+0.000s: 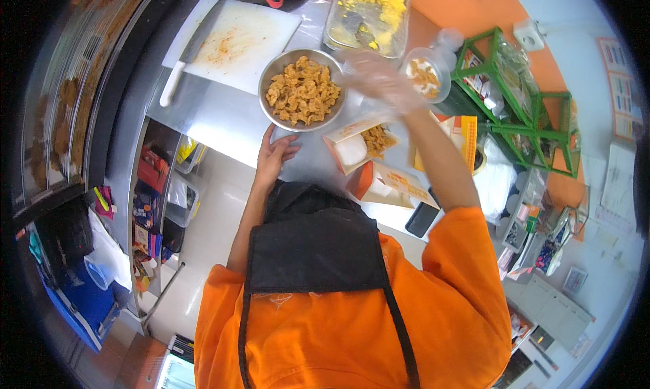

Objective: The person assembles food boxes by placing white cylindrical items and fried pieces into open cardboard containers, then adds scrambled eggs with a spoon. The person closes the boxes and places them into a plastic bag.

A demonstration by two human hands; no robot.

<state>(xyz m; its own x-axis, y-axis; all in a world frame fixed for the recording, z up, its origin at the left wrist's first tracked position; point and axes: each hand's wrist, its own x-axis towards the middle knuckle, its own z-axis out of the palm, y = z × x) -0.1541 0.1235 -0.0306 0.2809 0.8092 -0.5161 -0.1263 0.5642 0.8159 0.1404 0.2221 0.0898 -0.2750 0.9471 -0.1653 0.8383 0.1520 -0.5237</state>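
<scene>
A steel bowl [263, 84] stands on the metal counter, filled with browned chopped pieces of food [302, 91], perhaps meat. Just below its rim my left hand [274, 153] rests at the counter's edge, fingers apart, holding nothing. My right hand [379, 81], seemingly in a clear plastic glove, is smeared by motion to the right of the bowl; its fingers cannot be made out. Under my right forearm lies an open paper food box [349, 152] with white rice and brown pieces [377, 140] inside. Nearer me sits a second open paper box [393, 186] with something white in it.
At the upper left, a knife [196, 40] lies on a stained white cutting board [247, 40]. A metal tray [330, 30] of yellow food, maybe egg, stands at the back. A plastic tub [443, 77], green racks [501, 91] and a dark phone [422, 220] are on the right.
</scene>
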